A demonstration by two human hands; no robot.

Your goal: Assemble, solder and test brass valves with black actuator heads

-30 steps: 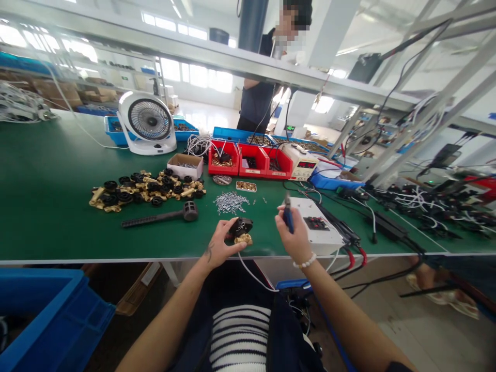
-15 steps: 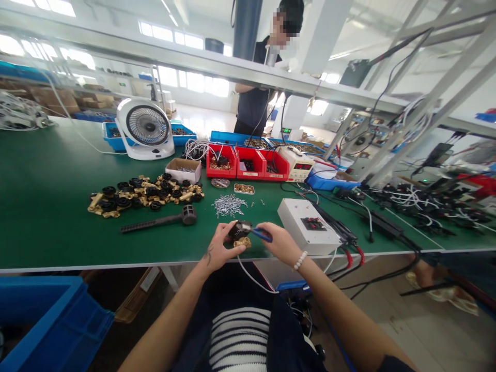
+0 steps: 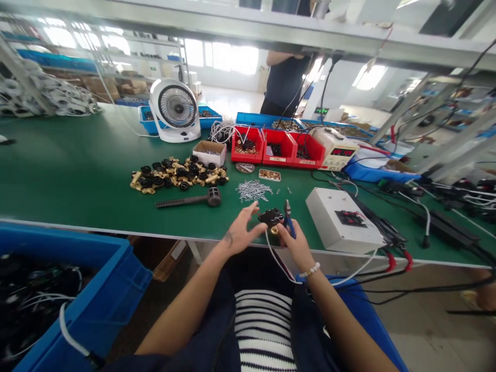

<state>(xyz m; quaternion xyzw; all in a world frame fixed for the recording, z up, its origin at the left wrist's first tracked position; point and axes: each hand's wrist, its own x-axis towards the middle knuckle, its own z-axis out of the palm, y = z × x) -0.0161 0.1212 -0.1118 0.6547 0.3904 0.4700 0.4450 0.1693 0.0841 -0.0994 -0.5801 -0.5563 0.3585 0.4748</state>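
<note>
A black-and-brass valve part sits at the near edge of the green bench, and a white wire hangs from it toward my lap. My right hand is closed round blue-handled pliers, held upright, and its fingertips pinch the brass underside of the part. My left hand is just left of the part with fingers spread; only the thumb touches the black body.
Beyond my hands lie a heap of small metal clips, a black mallet and a pile of black-and-brass valves. A white switch box stands right. Red bins, a fan, a standing person behind; blue crate lower left.
The pliers went from pointing at the part to standing upright. My left hand's fingers came off the part and spread. The view swung down and left, bringing the blue crate in.
</note>
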